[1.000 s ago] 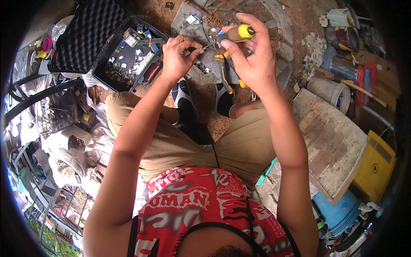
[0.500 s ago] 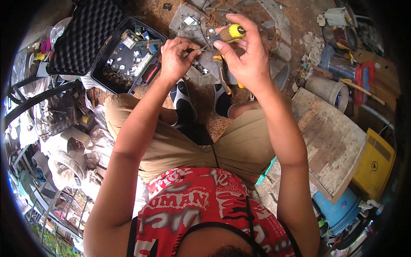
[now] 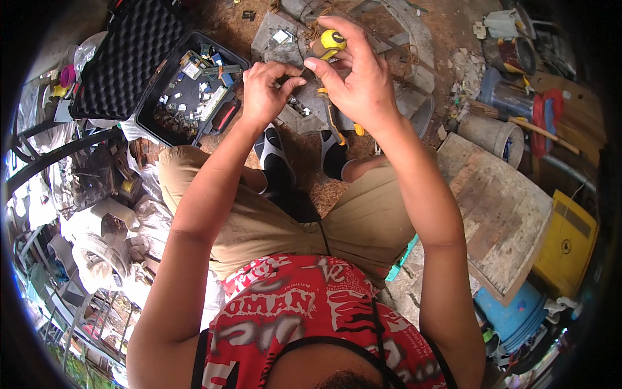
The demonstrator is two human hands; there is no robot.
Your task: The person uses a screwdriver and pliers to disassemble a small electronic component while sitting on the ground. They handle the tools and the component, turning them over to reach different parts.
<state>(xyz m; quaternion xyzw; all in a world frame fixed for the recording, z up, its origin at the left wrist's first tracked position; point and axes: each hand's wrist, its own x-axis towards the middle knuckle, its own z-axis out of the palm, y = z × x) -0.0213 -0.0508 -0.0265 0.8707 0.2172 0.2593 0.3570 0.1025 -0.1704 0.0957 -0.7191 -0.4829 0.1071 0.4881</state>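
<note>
My right hand (image 3: 363,84) is wrapped round a screwdriver (image 3: 333,40) with a yellow and dark handle. The handle's rounded end tilts up and away, and its working end points toward my left hand (image 3: 264,94). My left fingertips are pinched together on something too small to make out, close to the screwdriver's working end. Whether the tool touches it I cannot tell. Below my right hand lies a pair of pliers (image 3: 332,118) with orange and black handles. Near both hands, a grey slab (image 3: 271,40) bears small pale parts.
Left of my left hand stands an open black case (image 3: 144,118), holding many small electronic parts; its foam-lined lid (image 3: 129,58) leans back. A worn wooden board (image 3: 495,207) lies at the right, beside a yellow panel (image 3: 569,243), a blue bucket (image 3: 512,314) and a dirty pail (image 3: 490,137).
My right hand has shifted left with the screwdriver, closer to my left hand, and the handle has turned. My left hand stays nearly in place, still pinched. The view has shifted slightly.
</note>
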